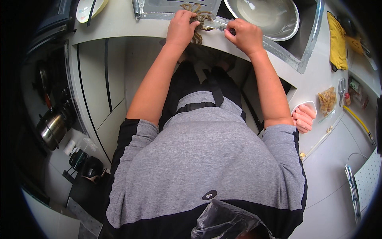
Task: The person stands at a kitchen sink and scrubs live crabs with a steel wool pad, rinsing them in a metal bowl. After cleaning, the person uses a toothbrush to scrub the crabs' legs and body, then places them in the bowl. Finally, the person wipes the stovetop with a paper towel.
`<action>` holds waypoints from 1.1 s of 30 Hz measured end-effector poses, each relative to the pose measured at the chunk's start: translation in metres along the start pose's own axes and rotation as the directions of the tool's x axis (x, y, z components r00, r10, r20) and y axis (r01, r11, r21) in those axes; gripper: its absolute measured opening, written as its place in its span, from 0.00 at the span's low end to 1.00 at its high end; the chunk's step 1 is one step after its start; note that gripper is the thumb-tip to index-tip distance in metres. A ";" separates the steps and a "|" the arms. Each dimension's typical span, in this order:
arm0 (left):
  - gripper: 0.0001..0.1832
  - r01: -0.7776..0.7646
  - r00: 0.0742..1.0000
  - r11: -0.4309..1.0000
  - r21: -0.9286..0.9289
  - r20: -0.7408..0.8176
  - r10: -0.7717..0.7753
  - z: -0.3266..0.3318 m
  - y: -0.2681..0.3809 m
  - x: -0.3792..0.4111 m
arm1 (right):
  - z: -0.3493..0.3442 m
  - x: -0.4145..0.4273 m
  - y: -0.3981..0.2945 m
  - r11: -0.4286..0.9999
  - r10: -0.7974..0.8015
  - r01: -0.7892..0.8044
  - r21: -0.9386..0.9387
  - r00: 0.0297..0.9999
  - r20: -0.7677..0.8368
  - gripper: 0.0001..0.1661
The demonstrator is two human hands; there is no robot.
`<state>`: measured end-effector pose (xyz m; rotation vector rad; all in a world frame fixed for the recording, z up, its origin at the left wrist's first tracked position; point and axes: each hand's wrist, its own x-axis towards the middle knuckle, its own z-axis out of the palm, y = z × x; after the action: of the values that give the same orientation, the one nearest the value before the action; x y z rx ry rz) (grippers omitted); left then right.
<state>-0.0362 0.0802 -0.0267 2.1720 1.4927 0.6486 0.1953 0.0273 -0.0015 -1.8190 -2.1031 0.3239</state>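
Note:
At the sink's front edge, my left hand (182, 28) grips a brown crab (203, 21) from its left side. Several of the crab's legs spread out above and below my fingers. To its right, my right hand (246, 35) is closed around a small dark object (232, 31), perhaps a scrub brush; most of it is hidden by my fingers. Greyish bristle-like strands (221, 27) show between that hand and the crab. Behind the crab lies a grey slotted plastic tray (161, 8). A large stainless steel basin (294, 18) stands in the sink (306, 38) beyond my right hand.
On the right counter lie a yellow cloth or glove (337, 44), scissors (341, 88), a bag of brownish food (327, 98) and a white dish of pink sausage-like pieces (305, 118). A pale bowl (100, 7) sits at the upper left. A steel pot (52, 130) stands at the left.

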 end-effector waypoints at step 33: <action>0.12 -0.172 0.985 0.985 0.031 0.032 0.171 -0.005 0.008 -0.003 | -0.006 -0.012 0.011 0.913 -0.407 0.406 -0.026 0.911 -0.068 0.20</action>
<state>-0.0343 0.0751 -0.0181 2.3441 1.3211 0.6485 0.2087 0.0163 -0.0019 -1.3238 -2.3632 0.1349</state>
